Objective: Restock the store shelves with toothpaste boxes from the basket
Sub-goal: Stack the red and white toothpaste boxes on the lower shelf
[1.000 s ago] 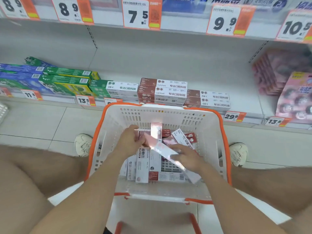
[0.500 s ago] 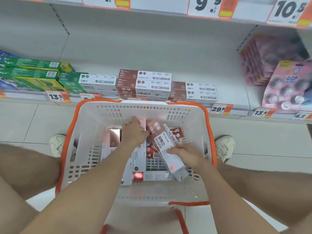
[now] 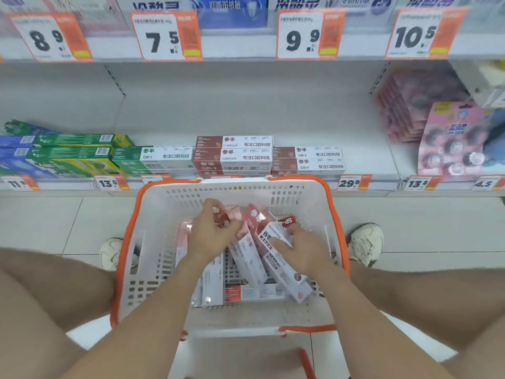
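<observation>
Several toothpaste boxes point(image 3: 240, 292) lie loose and crosswise on the bottom of the basket point(image 3: 235, 191), which stands on the floor between the person's feet, just in front of the lowest shelf point(image 3: 366, 160). Both hands are down inside it. The left hand point(image 3: 211, 231) curls its fingers round the end of a shiny rose box point(image 3: 228, 214) near the basket's back wall. The right hand point(image 3: 303, 250) grips a long white-and-red box point(image 3: 284, 272) that leans up from the basket's right front corner. These cartons should be light and easy to lift one-handed. They look stiff along their length but thin-walled, so a hard squeeze on a broad face would likely dent them. The glossy print looks slippery, and a loosely gathered bundle could fan apart. The safest hold is probably across the narrow long sides near the middle, not at the flap ends, which may pop open. In looks they are slim and long, white with a red or brownish-red end panel and dark Chinese lettering; one shows "SP-4". Matching shelf stock point(image 3: 232, 154) is stacked flat at the shelf's front edge, printed faces outward.
</observation>
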